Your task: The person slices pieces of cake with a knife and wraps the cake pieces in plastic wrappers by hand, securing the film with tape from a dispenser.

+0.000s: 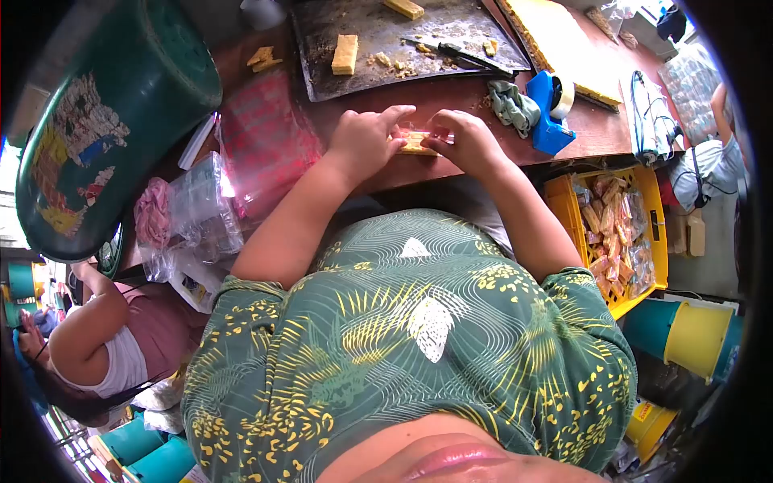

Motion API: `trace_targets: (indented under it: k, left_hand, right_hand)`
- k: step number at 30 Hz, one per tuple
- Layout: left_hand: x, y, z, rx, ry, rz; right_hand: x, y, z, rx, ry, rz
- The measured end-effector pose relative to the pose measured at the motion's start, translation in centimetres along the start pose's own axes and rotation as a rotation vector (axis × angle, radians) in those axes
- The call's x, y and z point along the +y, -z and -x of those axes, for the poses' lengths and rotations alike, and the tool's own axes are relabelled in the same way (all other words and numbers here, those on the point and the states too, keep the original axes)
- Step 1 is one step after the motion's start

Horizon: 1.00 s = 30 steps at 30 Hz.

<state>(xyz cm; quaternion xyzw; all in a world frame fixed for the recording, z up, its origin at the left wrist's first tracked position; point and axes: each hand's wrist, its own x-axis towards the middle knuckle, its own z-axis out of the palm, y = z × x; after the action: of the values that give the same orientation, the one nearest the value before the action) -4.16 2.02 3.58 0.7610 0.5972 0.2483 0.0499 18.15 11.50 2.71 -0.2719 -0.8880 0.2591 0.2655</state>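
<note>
At the near edge of the brown table (362, 121), a pale yellow rectangular bar (417, 143), seemingly in clear wrap, lies between my two hands. My left hand (369, 141) is at its left end, thumb on it and index finger stretched out above. My right hand (469, 143) pinches the right end with thumb and fingers closed. Beyond them is a dark baking tray (322, 24) with a loose bar (345, 55), another bar (404, 8), crumbs and a knife (463, 56).
A blue tape dispenser (551, 113) and a grey-green cloth (514, 107) stand right of my hands. Pink-printed plastic (270, 145) and a large green bin (105, 121) are left. A yellow crate (620, 304) holds wrapped bars. Other people are at both sides.
</note>
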Motion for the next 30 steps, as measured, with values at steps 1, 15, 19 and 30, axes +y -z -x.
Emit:
trace_targets:
  k: [1,15,19,30]
  left_hand:
    - [0.0,0.1,0.1,-0.02,0.023,0.014]
    - [-3.5,-1.2,2.4,-0.175,0.474,0.979]
    - [-1.9,0.1,2.4,-0.042,0.312,0.393]
    - [-0.7,-0.3,2.8,-0.026,0.408,-0.004]
  right_hand:
    - [-0.4,0.0,0.3,0.036,-0.076,-0.075]
    - [2.1,-0.4,2.1,-0.065,-0.411,-0.446]
    - [1.7,-0.3,2.1,0.019,-0.421,-0.319]
    - [1.7,1.9,2.0,-0.073,-0.193,0.31]
